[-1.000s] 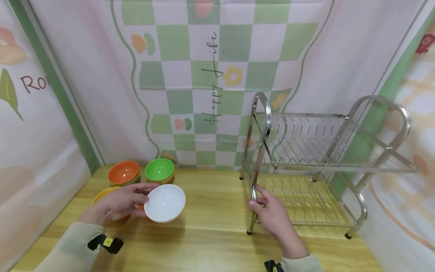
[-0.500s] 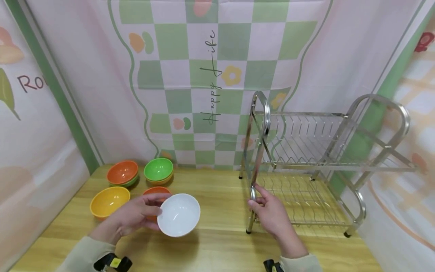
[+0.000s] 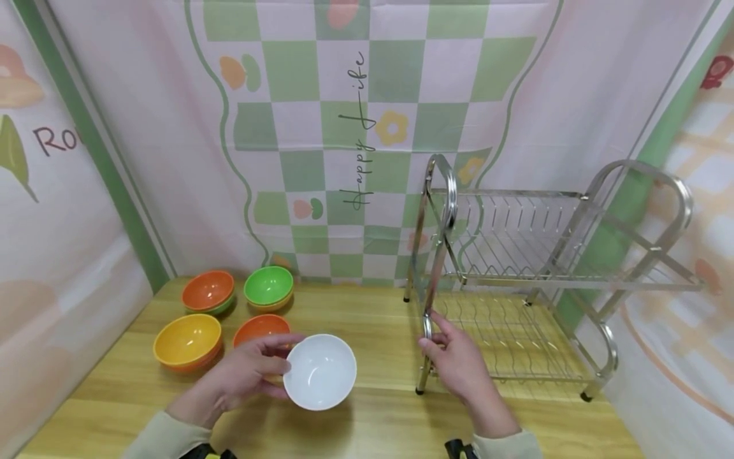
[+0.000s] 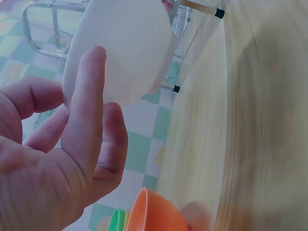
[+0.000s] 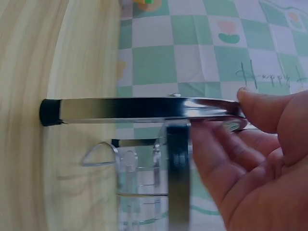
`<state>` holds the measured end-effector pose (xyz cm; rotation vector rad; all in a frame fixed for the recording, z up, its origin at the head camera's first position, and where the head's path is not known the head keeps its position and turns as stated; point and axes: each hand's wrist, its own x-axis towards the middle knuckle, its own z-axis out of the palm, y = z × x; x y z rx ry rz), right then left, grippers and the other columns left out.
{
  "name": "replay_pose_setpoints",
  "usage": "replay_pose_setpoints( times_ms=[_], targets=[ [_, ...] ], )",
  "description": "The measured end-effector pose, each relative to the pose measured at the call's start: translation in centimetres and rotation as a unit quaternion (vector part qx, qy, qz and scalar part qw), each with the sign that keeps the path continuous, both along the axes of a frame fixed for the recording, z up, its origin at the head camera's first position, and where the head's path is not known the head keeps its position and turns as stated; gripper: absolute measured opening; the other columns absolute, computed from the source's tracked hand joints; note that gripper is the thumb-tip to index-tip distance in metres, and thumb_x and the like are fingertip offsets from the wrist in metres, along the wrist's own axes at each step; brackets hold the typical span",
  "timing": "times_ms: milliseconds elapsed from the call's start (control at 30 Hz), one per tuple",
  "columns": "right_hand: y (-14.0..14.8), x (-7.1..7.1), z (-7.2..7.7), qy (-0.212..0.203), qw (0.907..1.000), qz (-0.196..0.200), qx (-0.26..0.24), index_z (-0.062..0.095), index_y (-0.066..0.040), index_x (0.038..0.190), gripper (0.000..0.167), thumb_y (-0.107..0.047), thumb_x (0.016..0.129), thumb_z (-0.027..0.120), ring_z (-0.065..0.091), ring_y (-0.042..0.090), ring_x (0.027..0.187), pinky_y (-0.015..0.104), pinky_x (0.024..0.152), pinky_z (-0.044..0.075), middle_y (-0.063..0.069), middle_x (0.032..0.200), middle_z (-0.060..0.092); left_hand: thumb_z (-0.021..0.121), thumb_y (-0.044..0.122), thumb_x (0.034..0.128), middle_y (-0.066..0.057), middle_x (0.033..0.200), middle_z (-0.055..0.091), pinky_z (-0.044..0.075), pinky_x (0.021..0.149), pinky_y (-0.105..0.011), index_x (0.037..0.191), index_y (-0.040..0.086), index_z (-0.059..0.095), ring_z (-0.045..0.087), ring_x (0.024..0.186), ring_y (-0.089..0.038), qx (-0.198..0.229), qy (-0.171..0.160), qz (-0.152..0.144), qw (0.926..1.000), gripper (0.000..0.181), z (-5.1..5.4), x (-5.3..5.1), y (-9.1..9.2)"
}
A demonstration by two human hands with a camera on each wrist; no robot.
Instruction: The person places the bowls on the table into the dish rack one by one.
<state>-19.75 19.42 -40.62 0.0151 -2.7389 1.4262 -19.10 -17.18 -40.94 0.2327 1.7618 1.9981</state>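
Observation:
A white bowl (image 3: 321, 371) is held above the table by my left hand (image 3: 252, 373), thumb at its near rim and fingers beneath. In the left wrist view the fingers (image 4: 89, 96) lie along the underside of the bowl (image 4: 122, 53). My right hand (image 3: 459, 357) grips the front left post of a two-tier metal dish rack (image 3: 438, 261). Thumb and fingers pinch the tube (image 5: 211, 108) in the right wrist view. An orange bowl (image 3: 260, 326) stands just behind my left hand, partly covered by it.
Farther left stand a yellow bowl (image 3: 186, 341) on an orange one, an orange bowl (image 3: 208, 290) on a green one, and a green bowl (image 3: 268, 285) on a yellow-orange one. A patterned curtain (image 3: 344, 159) hangs behind the wooden table (image 3: 350, 319).
My left hand has carried the white bowl to the right and toward me, uncovering the yellow and orange bowls. The right hand stays on the rack post.

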Motion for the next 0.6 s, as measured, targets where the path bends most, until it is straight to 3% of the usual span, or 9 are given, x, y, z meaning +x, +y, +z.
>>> replay_pose_setpoints(
  times_ms=[100,200,300,400,467,600],
  targets=[
    [0.3,1.0,1.2,-0.008,0.9986,-0.007,0.052,0.04,-0.013,0.153,0.062,-0.034,0.099,0.062,0.065,0.031,0.105,0.048,0.079,0.057,0.012,0.121,0.066,0.065,-0.002,0.088,-0.021,0.121,0.05,0.061,0.073,-0.048,0.144,-0.002,0.049,0.061,0.097,-0.031,-0.001,-0.002,0.004,1.0,0.058,-0.2,0.0,0.2],
    [0.6,2.6,2.9,-0.015,0.9974,-0.026,0.065,0.052,-0.01,0.142,0.054,-0.04,0.098,0.062,0.066,0.029,0.099,0.048,0.077,0.057,0.01,0.117,0.067,0.065,-0.001,0.0887,-0.021,0.123,0.05,0.06,0.074,-0.049,0.144,-0.001,0.048,0.062,0.097,-0.032,0.001,0.0,0.001,1.0,0.058,-0.4,0.2,0.5],
    [0.6,3.8,4.2,-0.013,0.9996,-0.023,0.007,0.063,-0.007,0.129,0.043,-0.031,0.094,0.07,0.066,0.022,0.088,0.037,0.07,0.059,0.007,0.106,0.068,0.064,-0.002,0.0895,-0.021,0.125,0.05,0.06,0.074,-0.05,0.145,-0.001,0.047,0.062,0.097,-0.033,0.009,-0.001,-0.001,1.0,0.058,-0.5,0.2,0.6],
    [0.2,4.7,4.7,-0.023,0.9947,0.024,-0.097,0.062,-0.008,0.132,0.046,-0.018,0.09,0.076,0.067,0.023,0.093,0.035,0.075,0.06,0.01,0.112,0.067,0.064,-0.002,0.0892,-0.021,0.125,0.051,0.06,0.074,-0.05,0.145,-0.001,0.047,0.063,0.097,-0.033,0.013,-0.002,0.002,0.9999,0.059,-0.4,0.3,0.7],
    [0.1,4.9,4.6,-0.039,0.9815,0.076,-0.171,0.055,-0.007,0.141,0.057,-0.012,0.088,0.076,0.065,0.029,0.104,0.04,0.082,0.059,0.017,0.126,0.061,0.064,-0.003,0.0887,-0.022,0.124,0.052,0.06,0.073,-0.05,0.145,-0.002,0.047,0.063,0.096,-0.033,0.014,-0.003,0.003,0.9999,0.059,-0.4,0.3,0.8],
    [-0.1,4.9,3.8,-0.093,0.9383,0.171,-0.286,0.034,-0.011,0.155,0.077,-0.006,0.089,0.074,0.052,0.04,0.124,0.05,0.093,0.053,0.023,0.149,0.04,0.064,-0.003,0.0883,-0.023,0.123,0.052,0.06,0.074,-0.051,0.145,-0.004,0.045,0.063,0.095,-0.033,0.017,-0.004,0.002,0.9998,0.06,-0.1,0.5,1.1]
  ],
)
